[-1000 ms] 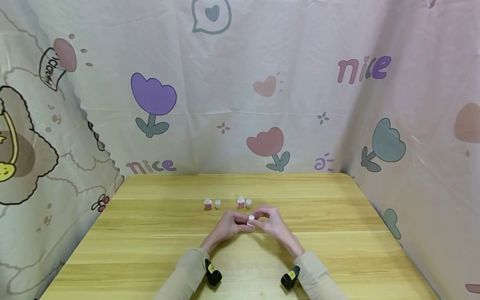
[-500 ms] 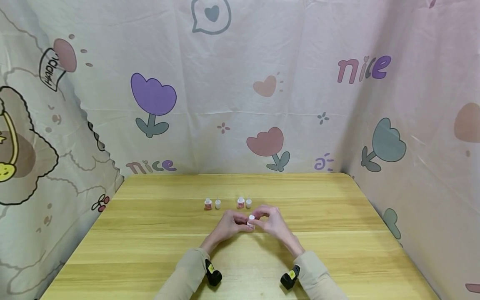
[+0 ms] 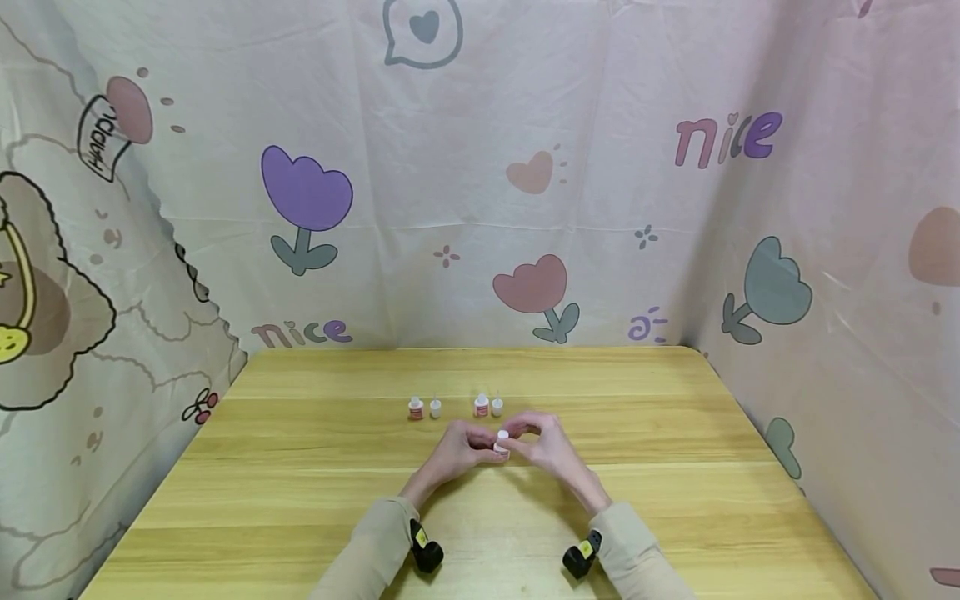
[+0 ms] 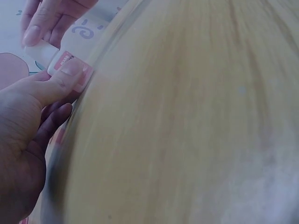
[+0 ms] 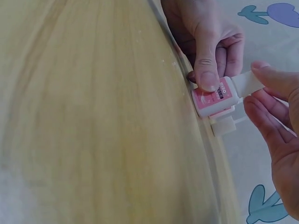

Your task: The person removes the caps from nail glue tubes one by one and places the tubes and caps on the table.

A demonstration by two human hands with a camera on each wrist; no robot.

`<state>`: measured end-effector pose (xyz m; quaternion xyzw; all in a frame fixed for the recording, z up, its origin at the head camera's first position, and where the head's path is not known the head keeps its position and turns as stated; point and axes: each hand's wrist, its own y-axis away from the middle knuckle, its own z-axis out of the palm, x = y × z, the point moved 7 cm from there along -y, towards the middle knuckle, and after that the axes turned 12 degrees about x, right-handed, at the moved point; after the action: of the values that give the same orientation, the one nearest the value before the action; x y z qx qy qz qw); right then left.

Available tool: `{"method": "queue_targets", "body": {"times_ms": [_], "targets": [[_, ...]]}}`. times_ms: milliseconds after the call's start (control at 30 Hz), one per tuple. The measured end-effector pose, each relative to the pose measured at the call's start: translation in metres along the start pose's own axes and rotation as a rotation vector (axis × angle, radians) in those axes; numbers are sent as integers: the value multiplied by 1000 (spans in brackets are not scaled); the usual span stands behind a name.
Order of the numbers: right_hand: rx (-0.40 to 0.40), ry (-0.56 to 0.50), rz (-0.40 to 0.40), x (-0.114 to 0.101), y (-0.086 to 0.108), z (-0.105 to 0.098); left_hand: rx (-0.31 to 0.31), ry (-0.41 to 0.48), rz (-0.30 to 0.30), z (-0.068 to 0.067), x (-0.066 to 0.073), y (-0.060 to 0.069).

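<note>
In the head view my left hand [image 3: 454,454] and right hand [image 3: 546,446] meet near the middle of the table around a small white glue bottle [image 5: 212,99] with a pink label. The thumb of the left hand presses on the label while its fingers support the body from behind. My right hand pinches the white cap [image 5: 246,84] at the bottle's top between thumb and fingers. Cap and bottle neck sit together; how tightly, I cannot tell. The left wrist view shows the bottle tilted, its cap [image 4: 43,52] under the right hand's fingertips.
Beyond the hands stand two more glue bottles, one on the left [image 3: 416,408] and one nearer the middle [image 3: 482,406]. Beside each is a loose white cap with a thin pin, a left cap [image 3: 436,408] and a right cap [image 3: 497,407]. A patterned cloth [image 3: 450,167] surrounds the wooden table [image 3: 300,500].
Both hands keep the same hold on the bottle and cap, with only a very slight shift of the right wrist. The other bottles and caps have not moved.
</note>
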<state>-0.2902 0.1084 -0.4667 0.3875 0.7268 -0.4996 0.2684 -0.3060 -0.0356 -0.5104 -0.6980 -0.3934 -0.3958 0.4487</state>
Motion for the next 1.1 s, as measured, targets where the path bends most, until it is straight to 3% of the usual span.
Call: {"method": "queue_targets", "body": {"times_ms": [233,633,900,1100], "targets": [[21,14,4,0,-2,-2,9,-1,-6,-1,0,0],[-4,47,-112,-8,-2,2,6,-38,18,-2,1,0],[-35,37,-104,-9,0,4,-6,-53,13,-1,0,0],[-31,39,-41,-3,-2,3,-3,-25,12,-1,2,0]]}}
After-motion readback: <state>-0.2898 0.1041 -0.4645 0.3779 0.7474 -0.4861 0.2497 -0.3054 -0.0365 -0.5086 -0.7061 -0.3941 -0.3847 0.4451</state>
